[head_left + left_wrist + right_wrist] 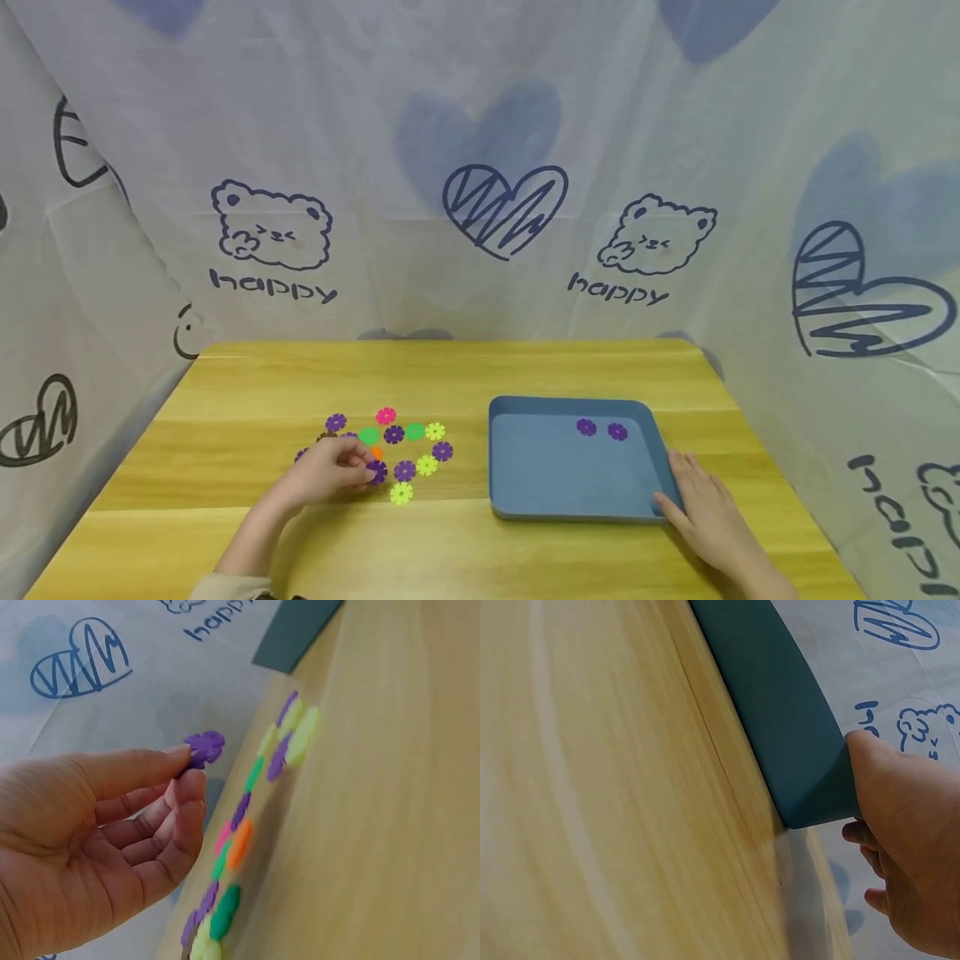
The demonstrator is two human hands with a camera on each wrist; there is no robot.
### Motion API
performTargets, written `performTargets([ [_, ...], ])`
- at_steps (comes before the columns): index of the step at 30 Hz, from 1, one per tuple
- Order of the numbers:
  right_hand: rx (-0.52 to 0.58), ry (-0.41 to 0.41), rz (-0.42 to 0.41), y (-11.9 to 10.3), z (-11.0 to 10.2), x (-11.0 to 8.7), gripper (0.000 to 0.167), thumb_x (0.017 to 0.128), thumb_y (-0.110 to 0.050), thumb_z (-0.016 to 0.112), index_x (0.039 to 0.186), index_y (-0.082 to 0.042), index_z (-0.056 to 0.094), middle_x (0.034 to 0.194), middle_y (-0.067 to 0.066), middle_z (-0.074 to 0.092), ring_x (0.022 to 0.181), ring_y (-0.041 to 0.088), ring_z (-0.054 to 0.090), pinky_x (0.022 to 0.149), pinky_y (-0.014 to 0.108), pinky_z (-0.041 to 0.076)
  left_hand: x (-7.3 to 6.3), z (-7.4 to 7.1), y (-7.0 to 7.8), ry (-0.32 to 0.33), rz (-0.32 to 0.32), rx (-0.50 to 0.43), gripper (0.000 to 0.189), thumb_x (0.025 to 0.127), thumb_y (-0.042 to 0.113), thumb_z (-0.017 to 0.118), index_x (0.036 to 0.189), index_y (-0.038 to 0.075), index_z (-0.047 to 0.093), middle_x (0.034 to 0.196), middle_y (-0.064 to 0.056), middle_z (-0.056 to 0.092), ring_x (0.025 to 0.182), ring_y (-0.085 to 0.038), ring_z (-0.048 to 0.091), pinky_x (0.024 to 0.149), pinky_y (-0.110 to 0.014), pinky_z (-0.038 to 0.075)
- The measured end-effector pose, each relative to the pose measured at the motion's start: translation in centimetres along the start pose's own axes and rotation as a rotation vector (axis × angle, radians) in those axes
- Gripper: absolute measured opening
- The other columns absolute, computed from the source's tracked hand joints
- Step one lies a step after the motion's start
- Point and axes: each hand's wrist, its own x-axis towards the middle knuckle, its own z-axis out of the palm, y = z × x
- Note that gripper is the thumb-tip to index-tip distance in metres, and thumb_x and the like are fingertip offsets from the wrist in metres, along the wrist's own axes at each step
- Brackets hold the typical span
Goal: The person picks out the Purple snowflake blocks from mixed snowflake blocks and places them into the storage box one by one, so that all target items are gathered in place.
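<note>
My left hand (327, 473) pinches a purple snowflake-shaped plastic disc (205, 748) between thumb and forefinger, lifted off the table in the left wrist view. Around and beyond that hand lie more notched discs: a pink one (386, 416), an orange one (239, 844) partly hidden in the head view, and several green, yellow and purple ones. My right hand (708, 508) grips the right side of a blue-grey tray (577, 517), thumb over the rim and fingers along the outer wall. Inside the tray, two purple discs (587, 427) lie flat near the far right.
The wood-grain table (465, 567) carries the discs on the left and the tray on the right. White cloth (375, 167) printed with hearts and bears hangs behind the table and along both sides.
</note>
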Motion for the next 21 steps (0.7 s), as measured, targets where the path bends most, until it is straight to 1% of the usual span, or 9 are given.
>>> performTargets([
  [2, 0.001, 0.003, 0.0, 0.1, -0.1, 0.1, 0.074, 0.1, -0.044, 0.049, 0.15, 0.005, 0.025, 0.154, 0.028, 0.03, 0.143, 0.047, 0.024, 0.11, 0.068, 0.021, 0.4, 0.1, 0.6, 0.007, 0.013, -0.022, 0.025, 0.088, 0.013, 0.069, 0.106, -0.004, 0.063, 0.091, -0.01, 0.064, 0.083, -0.021, 0.063, 0.073, -0.029, 0.058],
  [8, 0.013, -0.007, 0.007, 0.1, -0.1, 0.2, 0.075, 0.1, -0.044, 0.049, 0.151, 0.004, 0.024, 0.154, 0.028, 0.029, 0.144, 0.047, 0.023, 0.111, 0.068, 0.02, 1.4, 0.9, 2.4, -0.009, 0.01, -0.108, 0.029, 0.091, 0.016, 0.067, 0.112, -0.004, 0.061, 0.094, -0.016, 0.067, 0.086, -0.028, 0.066, 0.079, -0.04, 0.058],
  [11, 0.017, -0.006, 0.007, 0.1, 0.0, 0.1, 0.075, 0.1, -0.044, 0.049, 0.151, 0.004, 0.024, 0.155, 0.028, 0.029, 0.144, 0.047, 0.023, 0.11, 0.068, 0.02, 2.0, 1.5, 3.2, -0.015, 0.008, -0.15, 0.029, 0.093, 0.017, 0.065, 0.112, -0.004, 0.061, 0.097, -0.016, 0.068, 0.088, -0.026, 0.066, 0.084, -0.043, 0.057],
  [15, 0.008, -0.003, 0.004, 0.2, 0.0, 0.1, 0.075, 0.1, -0.044, 0.049, 0.151, 0.004, 0.023, 0.155, 0.028, 0.029, 0.144, 0.047, 0.023, 0.111, 0.068, 0.02, 3.1, 2.4, 4.6, 0.003, -0.012, -0.207, 0.028, 0.095, 0.018, 0.062, 0.113, -0.002, 0.06, 0.098, -0.011, 0.068, 0.088, -0.025, 0.066, 0.087, -0.046, 0.056],
  [19, -0.002, -0.004, 0.01, 0.1, 0.0, 0.2, 0.075, 0.1, -0.044, 0.049, 0.151, 0.004, 0.023, 0.155, 0.028, 0.029, 0.144, 0.047, 0.023, 0.111, 0.067, 0.02, 4.2, 3.3, 6.0, 0.021, -0.003, -0.259, 0.028, 0.096, 0.017, 0.061, 0.114, -0.004, 0.06, 0.097, -0.014, 0.068, 0.088, -0.027, 0.067, 0.086, -0.046, 0.056],
  [21, 0.002, -0.007, 0.011, 0.1, 0.0, 0.2, 0.075, 0.1, -0.045, 0.048, 0.151, 0.004, 0.023, 0.155, 0.028, 0.029, 0.144, 0.047, 0.023, 0.111, 0.067, 0.02, 4.7, 3.8, 6.6, 0.027, 0.002, -0.279, 0.027, 0.096, 0.016, 0.061, 0.114, -0.004, 0.06, 0.096, -0.015, 0.068, 0.085, -0.025, 0.066, 0.086, -0.047, 0.056],
])
